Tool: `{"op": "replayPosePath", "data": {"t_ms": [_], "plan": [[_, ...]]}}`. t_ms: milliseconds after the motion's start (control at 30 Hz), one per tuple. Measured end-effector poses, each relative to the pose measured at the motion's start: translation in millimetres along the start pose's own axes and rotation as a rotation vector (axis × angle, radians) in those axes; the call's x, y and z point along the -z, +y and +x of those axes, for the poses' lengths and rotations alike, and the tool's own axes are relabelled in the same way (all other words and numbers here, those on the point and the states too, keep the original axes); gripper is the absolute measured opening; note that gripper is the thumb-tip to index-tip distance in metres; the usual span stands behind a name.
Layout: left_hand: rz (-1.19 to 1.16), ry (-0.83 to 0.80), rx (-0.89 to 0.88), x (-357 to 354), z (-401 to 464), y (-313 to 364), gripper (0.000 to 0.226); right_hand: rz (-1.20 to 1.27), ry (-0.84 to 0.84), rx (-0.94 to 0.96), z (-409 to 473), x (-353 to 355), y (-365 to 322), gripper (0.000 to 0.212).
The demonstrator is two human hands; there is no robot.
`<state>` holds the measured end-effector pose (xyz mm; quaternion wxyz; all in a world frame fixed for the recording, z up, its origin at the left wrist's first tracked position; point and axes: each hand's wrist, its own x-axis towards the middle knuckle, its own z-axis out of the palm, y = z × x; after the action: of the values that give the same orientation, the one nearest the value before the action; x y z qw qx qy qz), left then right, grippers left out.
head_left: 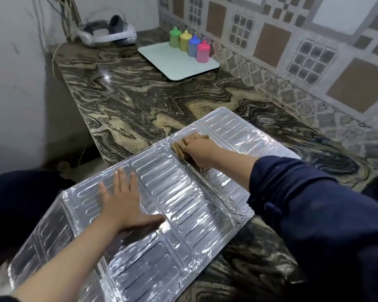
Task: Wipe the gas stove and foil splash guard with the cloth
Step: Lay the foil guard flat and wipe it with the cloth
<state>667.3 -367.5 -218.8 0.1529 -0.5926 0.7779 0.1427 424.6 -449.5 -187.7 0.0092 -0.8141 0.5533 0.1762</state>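
Note:
A shiny ribbed foil splash guard lies unfolded flat across the marbled countertop. My left hand presses flat on its left-middle panel, fingers straight and spread. My right hand presses a tan folded cloth onto the far part of the guard, near a fold line; the fingers cover most of the cloth. No gas stove is in view.
A white board at the back carries several coloured bottles: green, yellow, blue, pink. A white headset lies in the far corner. A tiled wall runs along the right; the counter's edge drops off at left.

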Motion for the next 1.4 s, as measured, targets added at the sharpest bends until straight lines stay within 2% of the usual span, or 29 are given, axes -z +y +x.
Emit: {"op": "replayPosePath", "data": {"t_ms": [133,200,300,500,633,800,933,1067,1133,1200,1300,1400], "plan": [[-0.088,0.060,-0.093,6.5,8.6,30.5,0.159,-0.030,-0.038,0.050,1.3,0.3,4.3,0.077],[-0.165,0.121,-0.107,3.2,14.0,57.1,0.151,-0.047,-0.040,0.063,0.0,2.6,4.6,0.076],[-0.157,0.167,-0.118,-4.2,23.3,88.9,0.140,-0.091,-0.043,0.080,-1.3,4.9,5.4,0.075],[-0.087,0.219,-0.097,-14.3,30.3,96.4,0.136,-0.126,-0.075,0.108,-10.6,11.8,8.9,0.075],[-0.085,0.231,-0.099,-15.6,31.9,95.2,0.128,-0.135,-0.142,0.149,-38.1,7.8,14.4,0.085],[-0.072,0.249,-0.142,-16.4,33.4,91.7,0.109,-0.172,-0.296,0.204,-105.5,1.1,18.7,0.082],[-0.077,0.249,-0.138,-18.7,35.5,91.1,0.107,-0.228,-0.464,0.263,-150.9,-5.6,16.5,0.078],[-0.055,0.240,-0.136,-19.1,35.9,91.1,0.109,-0.147,-0.580,0.335,-184.1,-3.0,17.9,0.067],[-0.068,0.243,-0.143,-19.2,36.0,91.4,0.111,-0.101,-0.666,0.341,-192.4,-3.5,19.0,0.069],[-0.075,0.244,-0.147,-19.5,36.4,91.2,0.111,-0.003,-0.741,0.291,-194.0,-1.0,21.5,0.070],[-0.052,0.247,-0.147,-20.6,36.8,90.4,0.109,0.210,-0.819,0.110,-183.1,16.5,31.7,0.058],[-0.053,0.248,-0.148,-20.5,37.4,91.3,0.108,0.373,-0.725,-0.035,-163.0,43.4,49.7,0.053]]}}
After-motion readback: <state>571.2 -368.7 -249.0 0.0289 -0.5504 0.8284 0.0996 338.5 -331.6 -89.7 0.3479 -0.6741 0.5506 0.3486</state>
